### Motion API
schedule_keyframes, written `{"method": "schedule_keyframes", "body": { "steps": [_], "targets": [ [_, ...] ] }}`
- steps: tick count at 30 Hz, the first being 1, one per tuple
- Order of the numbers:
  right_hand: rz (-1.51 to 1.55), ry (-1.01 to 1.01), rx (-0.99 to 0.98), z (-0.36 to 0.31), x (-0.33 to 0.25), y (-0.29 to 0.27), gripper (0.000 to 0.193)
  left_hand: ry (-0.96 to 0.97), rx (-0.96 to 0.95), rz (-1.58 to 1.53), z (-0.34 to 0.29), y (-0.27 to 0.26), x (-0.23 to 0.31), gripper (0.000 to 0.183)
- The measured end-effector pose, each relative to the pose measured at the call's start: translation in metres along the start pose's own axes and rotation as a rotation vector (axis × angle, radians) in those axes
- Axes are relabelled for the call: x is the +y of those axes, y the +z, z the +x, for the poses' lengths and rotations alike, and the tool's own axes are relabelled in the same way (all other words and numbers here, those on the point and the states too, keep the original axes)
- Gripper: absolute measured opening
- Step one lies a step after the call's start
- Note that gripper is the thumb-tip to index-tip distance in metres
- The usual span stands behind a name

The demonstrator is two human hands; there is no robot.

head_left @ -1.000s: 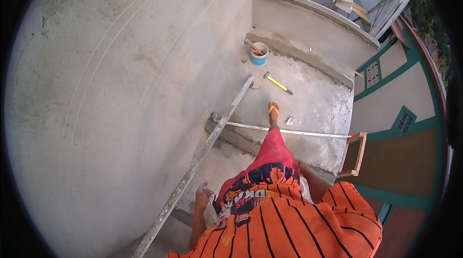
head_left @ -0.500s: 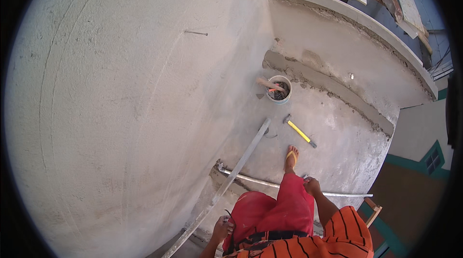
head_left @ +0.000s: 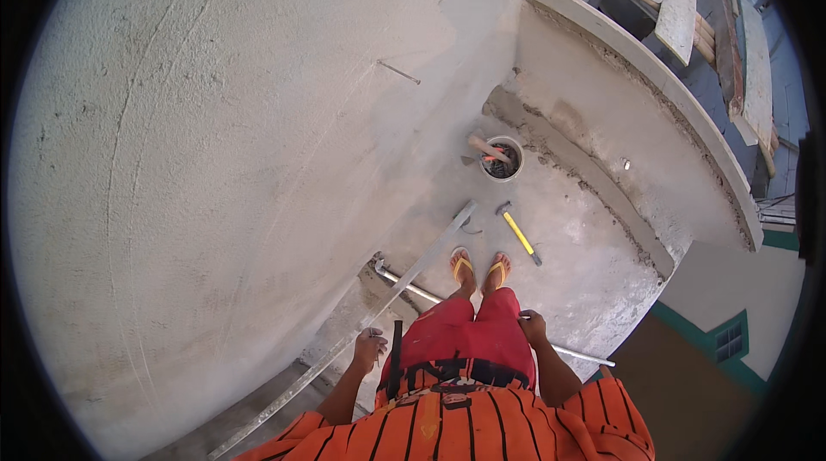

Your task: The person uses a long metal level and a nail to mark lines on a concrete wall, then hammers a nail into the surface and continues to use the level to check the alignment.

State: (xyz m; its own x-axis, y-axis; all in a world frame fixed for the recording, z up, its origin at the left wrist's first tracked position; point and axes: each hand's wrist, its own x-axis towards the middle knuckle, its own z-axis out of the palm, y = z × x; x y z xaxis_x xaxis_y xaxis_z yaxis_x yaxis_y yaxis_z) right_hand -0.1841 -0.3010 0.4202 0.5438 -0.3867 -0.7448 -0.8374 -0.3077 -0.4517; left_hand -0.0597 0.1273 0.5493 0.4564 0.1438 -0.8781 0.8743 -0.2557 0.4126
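Observation:
I stand in yellow sandals on a narrow concrete ledge beside a freshly plastered grey wall [head_left: 224, 160]. My left hand [head_left: 370, 349] hangs by my hip with curled fingers, right next to a long aluminium straightedge [head_left: 404, 276] that leans along the foot of the wall; whether it grips anything is unclear. My right hand [head_left: 533, 327] is loosely curled at my right thigh, just above a thin metal pipe [head_left: 413, 289] lying across the ledge. Nothing shows in it.
A bucket [head_left: 502, 158] with a trowel in it stands ahead of my feet. A yellow-handled hammer [head_left: 519, 234] lies on the ledge. A low parapet [head_left: 637, 91] curves on the right, with concrete blocks and boards beyond. The ledge drops off at my right.
The view has swung toward the wall and down. Both my feet now stand together where only one showed before. My hands have stayed at my hips.

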Motion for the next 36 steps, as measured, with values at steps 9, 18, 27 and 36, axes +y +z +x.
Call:
{"method": "schedule_keyframes", "body": {
  "steps": [9,18,27,36],
  "targets": [
    [-0.18,-0.128,-0.031,-0.022,-0.071,-0.08,0.029,-0.448,0.683,-0.71,0.014,-0.116,-0.14,0.009],
    [-0.321,-0.137,-0.113,-0.019,-0.167,-0.134,0.033,-0.377,0.934,-1.455,0.044,-0.11,-0.218,0.011],
    [-0.793,-0.341,-0.11,0.006,-0.176,-0.171,0.033,-0.207,0.931,-1.471,0.068,-0.176,-0.29,0.082],
    [-0.775,-0.171,-0.043,-0.015,-0.205,-0.156,0.029,-0.198,0.92,-1.436,0.117,-0.208,-0.299,0.085]
  ]
}}
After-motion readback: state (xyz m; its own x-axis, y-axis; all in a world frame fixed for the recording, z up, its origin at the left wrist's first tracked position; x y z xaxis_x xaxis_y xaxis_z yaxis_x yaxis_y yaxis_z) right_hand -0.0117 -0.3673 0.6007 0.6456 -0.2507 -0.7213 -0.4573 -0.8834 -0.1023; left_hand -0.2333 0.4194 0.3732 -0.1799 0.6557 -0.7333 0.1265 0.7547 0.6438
